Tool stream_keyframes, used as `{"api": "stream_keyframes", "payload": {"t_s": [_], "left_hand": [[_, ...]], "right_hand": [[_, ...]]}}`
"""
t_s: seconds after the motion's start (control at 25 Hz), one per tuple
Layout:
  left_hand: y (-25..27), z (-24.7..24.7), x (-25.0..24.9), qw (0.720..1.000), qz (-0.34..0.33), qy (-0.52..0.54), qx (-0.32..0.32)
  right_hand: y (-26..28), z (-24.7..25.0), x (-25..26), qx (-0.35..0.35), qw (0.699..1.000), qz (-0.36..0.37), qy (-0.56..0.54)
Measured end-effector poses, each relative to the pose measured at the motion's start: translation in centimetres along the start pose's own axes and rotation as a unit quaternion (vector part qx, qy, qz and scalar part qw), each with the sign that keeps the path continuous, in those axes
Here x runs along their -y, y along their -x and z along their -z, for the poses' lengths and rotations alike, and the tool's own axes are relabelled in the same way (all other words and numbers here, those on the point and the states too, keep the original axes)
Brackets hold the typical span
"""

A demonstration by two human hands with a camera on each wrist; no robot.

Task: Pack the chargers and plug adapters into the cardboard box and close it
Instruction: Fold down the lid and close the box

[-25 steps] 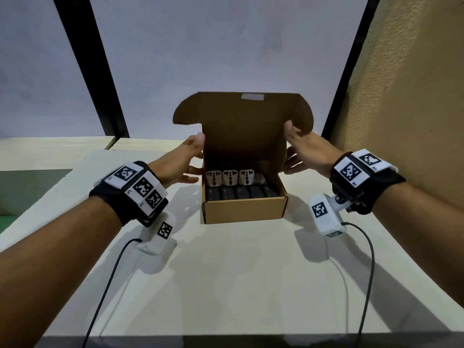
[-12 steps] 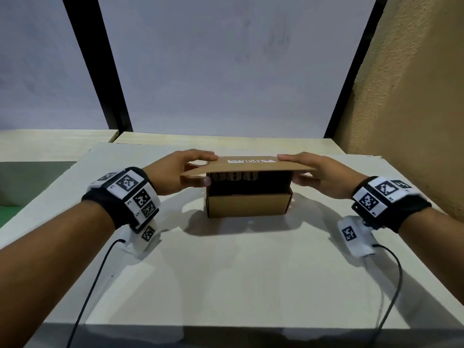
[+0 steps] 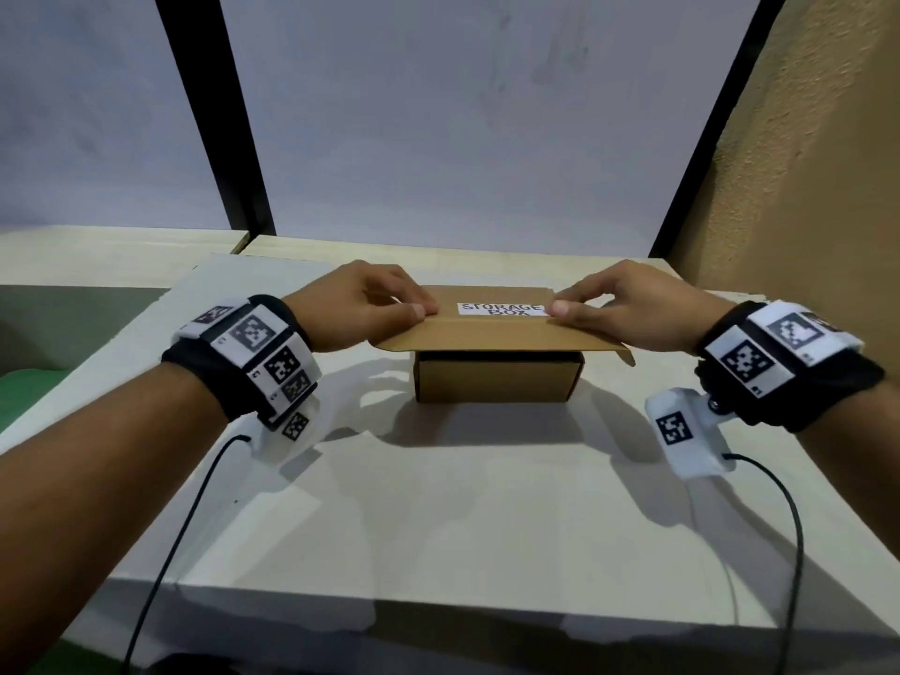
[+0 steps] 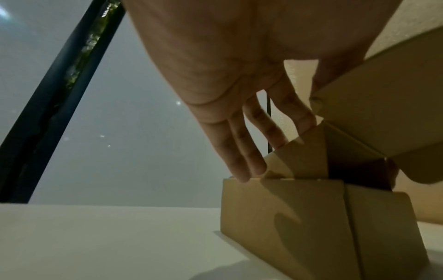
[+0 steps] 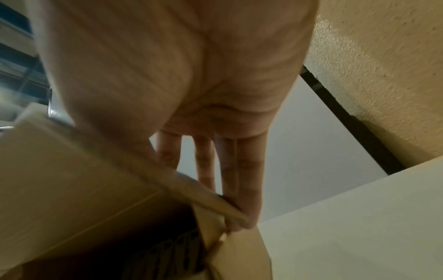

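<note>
A cardboard box (image 3: 496, 380) sits on the pale table (image 3: 438, 504), a little beyond its middle, with its lid (image 3: 492, 328) folded down over the top. The lid is not fully shut: its front flap (image 3: 506, 339) sticks out past the front wall instead of being tucked in, and a dark gap shows beneath it. A white label (image 3: 501, 308) reading "STORAGE BOX" lies on top of the lid, between the two hands.

The left hand (image 3: 363, 304) rests on the lid's left end, thumb laid flat on top near the crease. In the left wrist view its fingers (image 4: 242, 151) run straight down the box's left side, and the fingertips touch the side flap (image 4: 304, 157) and the rim of the side wall (so the grip is a flat press, not a pinch).

The right hand (image 3: 628, 309) mirrors it on the lid's right end, thumb pressed on top beside the label. The right wrist view, somewhat blurred, shows its fingers (image 5: 239, 170) extended down along the box's right edge, the tips against the cardboard.

The chargers and adapters cannot be seen from the head view; only a dark ribbed shape shows inside the gap in the right wrist view, too dim to identify.
</note>
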State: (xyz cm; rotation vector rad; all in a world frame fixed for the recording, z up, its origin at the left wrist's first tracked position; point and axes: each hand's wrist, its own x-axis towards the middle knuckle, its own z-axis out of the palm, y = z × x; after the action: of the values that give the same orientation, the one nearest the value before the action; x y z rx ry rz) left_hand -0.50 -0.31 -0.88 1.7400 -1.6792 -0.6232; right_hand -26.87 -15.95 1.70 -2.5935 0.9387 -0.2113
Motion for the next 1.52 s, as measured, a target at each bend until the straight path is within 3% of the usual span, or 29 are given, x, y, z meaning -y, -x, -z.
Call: {"api": "stream_keyframes", "payload": {"t_s": [0.2,0.56,0.84,0.96,1.16,1.32,1.4,1.52], "left_hand": [[0.4,-1.1,0.4,0.998,-0.013,-0.047,-0.033],[0.6,-2.0,0.7,0.99,-0.026,-0.138,-0.013],[1.0,-2.5,-1.6,0.948,0.006,-0.316,0.042],[0.6,-2.3,-2.8,0.939,0.022,-0.339,0.046],[0.9,-3.3,-3.1,0.962,0.125,-0.244,0.018],[2.4,-4.8,-3.5,0.973,0.181,-0.139,-0.04],[2.5,-5.2,-3.8,0.975,0.209,-0.023,-0.076],[2.6,-6.0,-3.8,0.956,0.238,0.134,-0.11]], "right_hand": [[0.4,-1.2,-0.3,0.009,1.0,-0.022,0.002],[0.6,-2.5,0.3,0.007,0.996,0.043,0.082],[0.5,-3.4,1.8,0.013,0.978,0.01,0.209],[0.3,-2.2,2.5,0.038,0.984,-0.025,0.174],[2.0,-1.7,0.9,0.052,0.989,-0.133,0.024],[3.4,-2.9,0.3,0.07,0.969,-0.178,-0.159],[3.5,-2.8,0.6,0.063,0.956,-0.193,-0.21],[3.4,-3.0,1.3,0.054,0.951,-0.208,-0.221]]}}
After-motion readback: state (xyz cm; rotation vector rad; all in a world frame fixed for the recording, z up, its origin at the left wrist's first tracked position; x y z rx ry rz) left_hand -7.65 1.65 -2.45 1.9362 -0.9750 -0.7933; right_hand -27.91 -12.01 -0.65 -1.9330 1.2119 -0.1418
